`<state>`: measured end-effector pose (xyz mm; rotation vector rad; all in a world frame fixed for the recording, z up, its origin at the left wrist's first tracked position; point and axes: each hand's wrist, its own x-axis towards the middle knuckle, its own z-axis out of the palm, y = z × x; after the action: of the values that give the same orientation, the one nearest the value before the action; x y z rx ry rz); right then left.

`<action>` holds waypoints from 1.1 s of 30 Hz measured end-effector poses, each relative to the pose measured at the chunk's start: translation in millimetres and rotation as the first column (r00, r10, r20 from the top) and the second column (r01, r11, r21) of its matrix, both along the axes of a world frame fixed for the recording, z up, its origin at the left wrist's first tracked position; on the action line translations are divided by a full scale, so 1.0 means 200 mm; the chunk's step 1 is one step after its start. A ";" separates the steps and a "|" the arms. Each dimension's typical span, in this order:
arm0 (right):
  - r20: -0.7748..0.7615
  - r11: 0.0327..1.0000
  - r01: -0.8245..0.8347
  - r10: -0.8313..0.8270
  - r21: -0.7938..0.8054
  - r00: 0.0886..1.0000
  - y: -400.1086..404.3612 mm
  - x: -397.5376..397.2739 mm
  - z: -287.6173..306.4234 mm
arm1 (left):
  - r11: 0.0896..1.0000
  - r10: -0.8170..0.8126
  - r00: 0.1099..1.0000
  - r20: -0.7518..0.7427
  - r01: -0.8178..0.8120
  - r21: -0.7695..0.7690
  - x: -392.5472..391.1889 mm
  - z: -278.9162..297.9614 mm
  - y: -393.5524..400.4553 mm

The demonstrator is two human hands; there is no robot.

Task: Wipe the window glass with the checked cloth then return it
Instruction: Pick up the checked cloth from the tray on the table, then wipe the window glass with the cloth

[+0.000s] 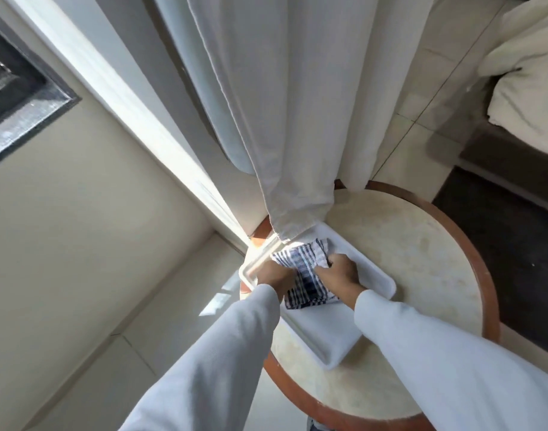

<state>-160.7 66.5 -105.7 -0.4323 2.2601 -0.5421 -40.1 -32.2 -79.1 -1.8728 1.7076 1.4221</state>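
A blue-and-white checked cloth (303, 269) lies crumpled in a white rectangular tray (325, 340) on a round table. My left hand (274, 275) grips the cloth's left side. At its right edge, my right hand (339, 272) has its fingers closed on the fabric. Both hands are inside the tray's far half. The window glass (64, 197) fills the left of the view, reaching down to the floor beside the table.
The round table (422, 244) has a pale marbled top and a brown wooden rim. A long white curtain (282, 119) hangs down, with its hem touching the tray's far end. A bed with cream bedding (527, 76) stands at the upper right, dark floor below it.
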 end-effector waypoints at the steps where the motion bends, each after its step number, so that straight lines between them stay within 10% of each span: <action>1: 0.031 0.997 0.054 -0.052 -0.057 0.998 -0.01 0.00 0.03 | 1.000 0.021 1.000 -0.014 -0.021 -0.002 0.02 0.03 -0.01; 5: 0.196 0.925 0.260 -0.210 -0.278 0.958 -0.05 0.02 0.35 | 0.999 0.024 0.990 -0.139 -0.019 0.035 0.14 0.32 -0.16; 12: 0.392 0.866 0.177 0.023 -0.467 0.920 -0.50 0.30 1.43 | 0.971 -0.005 0.953 -0.303 -0.068 -0.229 0.52 1.41 -0.58; 25: 0.427 0.633 0.058 0.448 -0.772 0.785 -1.23 1.39 3.46 | 0.563 -0.010 0.710 -0.704 -0.578 -0.591 1.70 3.36 -1.04; 30: 0.390 0.458 0.040 0.703 -0.888 0.595 -1.46 1.77 3.98 | 0.334 -0.106 0.626 -0.772 -0.709 -0.621 2.09 3.85 -1.15; 33: 0.396 0.382 0.109 0.858 -0.918 0.326 -1.64 1.93 4.10 | 0.258 -0.164 0.597 -0.785 -0.743 -0.618 2.24 4.01 -1.20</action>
<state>226.1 -260.7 714.9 -0.9811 0.5435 -1.2152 407.9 -272.3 723.4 -2.4890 3.3639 1.5889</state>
